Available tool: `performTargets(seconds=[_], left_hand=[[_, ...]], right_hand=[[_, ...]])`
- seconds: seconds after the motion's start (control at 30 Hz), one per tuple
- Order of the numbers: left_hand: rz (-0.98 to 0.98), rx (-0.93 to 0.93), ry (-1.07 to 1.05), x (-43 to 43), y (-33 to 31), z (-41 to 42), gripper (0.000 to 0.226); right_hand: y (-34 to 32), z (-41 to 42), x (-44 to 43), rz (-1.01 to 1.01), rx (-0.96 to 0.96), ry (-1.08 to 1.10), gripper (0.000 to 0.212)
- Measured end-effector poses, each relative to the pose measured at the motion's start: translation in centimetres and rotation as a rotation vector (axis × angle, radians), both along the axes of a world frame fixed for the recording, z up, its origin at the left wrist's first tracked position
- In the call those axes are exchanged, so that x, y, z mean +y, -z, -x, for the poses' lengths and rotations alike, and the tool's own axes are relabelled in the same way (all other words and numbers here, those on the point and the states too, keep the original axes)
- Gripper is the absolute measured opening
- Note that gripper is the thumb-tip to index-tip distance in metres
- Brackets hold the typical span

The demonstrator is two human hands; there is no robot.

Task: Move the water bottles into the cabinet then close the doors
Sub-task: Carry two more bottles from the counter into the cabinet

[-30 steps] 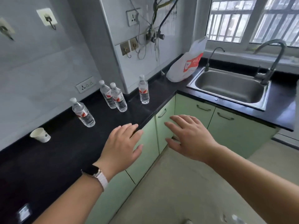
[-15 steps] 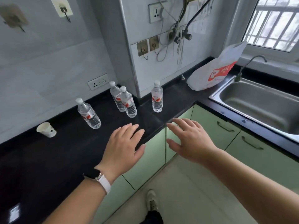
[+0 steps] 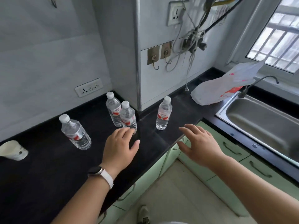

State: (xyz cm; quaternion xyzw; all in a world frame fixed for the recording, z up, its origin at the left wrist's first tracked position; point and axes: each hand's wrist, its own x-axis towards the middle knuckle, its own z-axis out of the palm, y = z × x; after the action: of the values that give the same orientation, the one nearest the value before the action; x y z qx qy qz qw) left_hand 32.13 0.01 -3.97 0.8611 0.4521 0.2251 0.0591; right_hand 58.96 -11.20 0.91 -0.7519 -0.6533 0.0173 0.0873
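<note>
Walls (image 3: 48, 50): pale grey panels, meeting at a projecting corner column.
Sockets: 1 strip socket (image 3: 88, 89) low on the left wall; 1 socket (image 3: 175, 13) high on the column face.
Hooks (image 3: 159, 54): 2 brass-coloured adhesive hooks, side by side.
Cables (image 3: 193, 41): tangled bundle hanging beside the hooks.
Counter (image 3: 40, 175): black, L-shaped, glossy.
Sink (image 3: 265, 125): steel, set in the counter at right; thin tap (image 3: 258, 83) behind it.
Window (image 3: 278, 36): barred, daylight coming in.
Floor (image 3: 182, 194): beige tile.
</note>
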Motion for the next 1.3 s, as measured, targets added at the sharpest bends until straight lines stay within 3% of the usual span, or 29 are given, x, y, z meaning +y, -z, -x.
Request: performTargets(seconds=[0.1,0.47,0.67,0.87,1.07,1.3], left_hand=[[0.171,-0.091,-0.086,1.7,1.6,0.4,0.057],[0.703,-0.539,-0.394,6.5,3.7,-2.0,0.042],[0.755,-0.682,-0.504,9.8,4.2,-4.4,0.048],[0.760,-0.740,-0.577,11.4,4.5,-7.1,0.054],[0.682,-0.799,-0.708,11.5,4.2,-10.0,0.057],[0.613,-0.767,-0.838,10.9,3.9,-12.0,0.053]], right_hand=[[0.7,0.7,2.3,0.025,0.110,0.060,0.056],[5.0,-2.5,9.0,0.057,0.538,0.349,0.059],[7.5,-5.1,13.1,0.110,0.702,0.384,0.069],[9.5,-7.5,17.3,0.206,0.758,0.286,0.083],[10.4,-8.4,18.9,0.235,0.879,0.073,0.059],[11.0,-9.2,20.3,0.226,0.946,-0.050,0.051]])
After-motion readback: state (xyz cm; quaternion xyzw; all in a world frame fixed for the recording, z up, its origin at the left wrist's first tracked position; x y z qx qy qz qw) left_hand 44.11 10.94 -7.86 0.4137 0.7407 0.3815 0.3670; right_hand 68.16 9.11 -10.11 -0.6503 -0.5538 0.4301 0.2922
